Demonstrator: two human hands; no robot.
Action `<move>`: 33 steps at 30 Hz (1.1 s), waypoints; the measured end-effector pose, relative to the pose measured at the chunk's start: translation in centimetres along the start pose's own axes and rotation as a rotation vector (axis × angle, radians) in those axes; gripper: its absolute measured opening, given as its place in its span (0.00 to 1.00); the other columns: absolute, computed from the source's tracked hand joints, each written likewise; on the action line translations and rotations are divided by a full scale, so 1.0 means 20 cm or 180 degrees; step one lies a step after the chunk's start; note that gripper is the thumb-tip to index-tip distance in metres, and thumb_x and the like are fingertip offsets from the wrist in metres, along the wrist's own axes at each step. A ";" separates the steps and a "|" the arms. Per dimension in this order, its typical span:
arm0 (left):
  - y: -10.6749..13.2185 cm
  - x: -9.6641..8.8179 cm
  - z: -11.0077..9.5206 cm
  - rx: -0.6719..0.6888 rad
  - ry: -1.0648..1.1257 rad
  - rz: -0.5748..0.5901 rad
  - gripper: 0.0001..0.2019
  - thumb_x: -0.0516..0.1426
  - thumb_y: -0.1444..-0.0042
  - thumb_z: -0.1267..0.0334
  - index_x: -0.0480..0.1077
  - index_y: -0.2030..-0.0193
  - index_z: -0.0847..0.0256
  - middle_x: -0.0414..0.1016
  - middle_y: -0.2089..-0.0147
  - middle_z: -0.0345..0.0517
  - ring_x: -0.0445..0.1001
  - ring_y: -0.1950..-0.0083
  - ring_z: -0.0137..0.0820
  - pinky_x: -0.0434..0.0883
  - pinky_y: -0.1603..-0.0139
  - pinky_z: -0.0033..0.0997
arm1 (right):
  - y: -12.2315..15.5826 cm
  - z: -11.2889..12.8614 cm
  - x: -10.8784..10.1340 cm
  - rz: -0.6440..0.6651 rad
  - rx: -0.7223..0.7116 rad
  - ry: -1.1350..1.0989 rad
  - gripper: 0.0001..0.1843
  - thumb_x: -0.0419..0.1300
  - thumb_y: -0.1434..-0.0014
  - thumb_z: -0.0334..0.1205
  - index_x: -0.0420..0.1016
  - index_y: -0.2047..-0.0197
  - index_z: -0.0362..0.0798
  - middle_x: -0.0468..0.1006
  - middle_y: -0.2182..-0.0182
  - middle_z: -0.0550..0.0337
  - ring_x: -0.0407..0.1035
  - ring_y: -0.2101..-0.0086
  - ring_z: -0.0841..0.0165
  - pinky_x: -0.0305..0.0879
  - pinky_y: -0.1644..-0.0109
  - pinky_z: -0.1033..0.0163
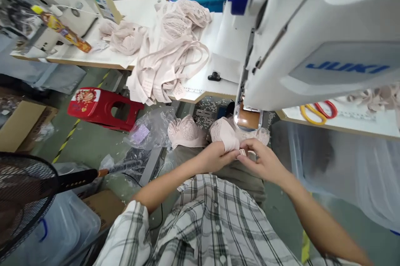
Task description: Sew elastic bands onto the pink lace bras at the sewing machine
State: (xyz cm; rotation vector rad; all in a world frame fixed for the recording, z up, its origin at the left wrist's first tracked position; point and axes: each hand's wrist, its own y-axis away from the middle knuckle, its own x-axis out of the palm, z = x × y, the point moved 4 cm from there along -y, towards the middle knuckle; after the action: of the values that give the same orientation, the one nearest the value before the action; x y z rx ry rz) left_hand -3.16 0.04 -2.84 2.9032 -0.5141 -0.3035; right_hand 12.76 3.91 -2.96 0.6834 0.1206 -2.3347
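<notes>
A pale pink lace bra [187,131] lies over my lap, its cups below the sewing machine's head [312,49]. My left hand [215,156] pinches the bra's wing on the near side. Close beside it, my right hand [261,159] grips the end of the same bra between thumb and fingers, where a small pale strip shows. The two hands nearly touch. The machine's rounded metal-framed end [249,118] sits just above the right-hand cup and hides part of the fabric.
A pile of pink bras [175,49] hangs over the white table's edge. Scissors with yellow and red handles [318,111] lie at right. On the left are a drink bottle [62,30], a red stool [106,108], a plastic bag [153,126] and a black mesh racket [25,199].
</notes>
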 end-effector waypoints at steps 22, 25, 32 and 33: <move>-0.03 0.07 0.05 -0.0688 0.1567 -0.1368 0.15 0.66 0.49 0.51 0.76 0.66 0.63 0.76 0.71 0.42 0.72 0.68 0.29 0.69 0.66 0.27 | 0.05 0.08 0.00 -0.1770 -0.0511 0.0563 0.08 0.57 0.34 0.35 0.79 0.60 0.52 0.83 0.66 0.59 0.76 0.65 0.68 0.70 0.64 0.63; -0.02 0.06 0.03 -0.0524 0.0964 -0.1399 0.15 0.64 0.46 0.52 0.74 0.70 0.63 0.73 0.74 0.40 0.70 0.71 0.29 0.68 0.68 0.28 | 0.04 0.04 -0.01 -0.1607 -0.0185 0.0302 0.07 0.59 0.36 0.38 0.79 0.62 0.52 0.83 0.66 0.59 0.74 0.69 0.68 0.69 0.66 0.63; -0.02 0.08 -0.01 0.0375 -0.0139 -0.1028 0.13 0.58 0.39 0.58 0.74 0.72 0.62 0.76 0.72 0.43 0.74 0.69 0.32 0.70 0.66 0.30 | 0.03 0.01 -0.08 -0.0783 -0.0062 -0.0097 0.05 0.61 0.44 0.36 0.73 0.72 0.50 0.74 0.75 0.63 0.64 0.76 0.72 0.59 0.72 0.65; -0.02 0.08 -0.01 0.0534 -0.0213 -0.0994 0.12 0.57 0.39 0.59 0.74 0.70 0.62 0.77 0.72 0.43 0.74 0.69 0.32 0.71 0.65 0.30 | 0.03 0.01 -0.09 -0.0717 -0.0075 -0.0044 0.05 0.60 0.45 0.36 0.72 0.72 0.50 0.73 0.75 0.63 0.64 0.76 0.72 0.59 0.72 0.65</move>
State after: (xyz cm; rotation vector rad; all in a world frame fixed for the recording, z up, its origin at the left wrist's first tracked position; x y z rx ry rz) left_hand -1.48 -0.05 -3.00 3.1439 -0.0950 -0.4195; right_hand 14.19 4.40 -1.76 0.6717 0.2289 -2.5479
